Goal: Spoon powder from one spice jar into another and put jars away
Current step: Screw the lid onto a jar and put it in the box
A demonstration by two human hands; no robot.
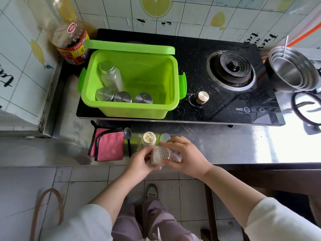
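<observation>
1. Together, the left hand (141, 164) and right hand (182, 156) clasp a spice jar (160, 155), tilted, its perforated top facing up, at the counter's front edge.
2. Just behind stand an open jar (149, 137) of pale powder and a loose lid (165, 137); a black spoon (128, 138) lies beside a pink cloth (108, 145).
3. Farther back, a green box (156, 70) holding four capped jars sits on the stove (225, 105), marked "PICC".
</observation>
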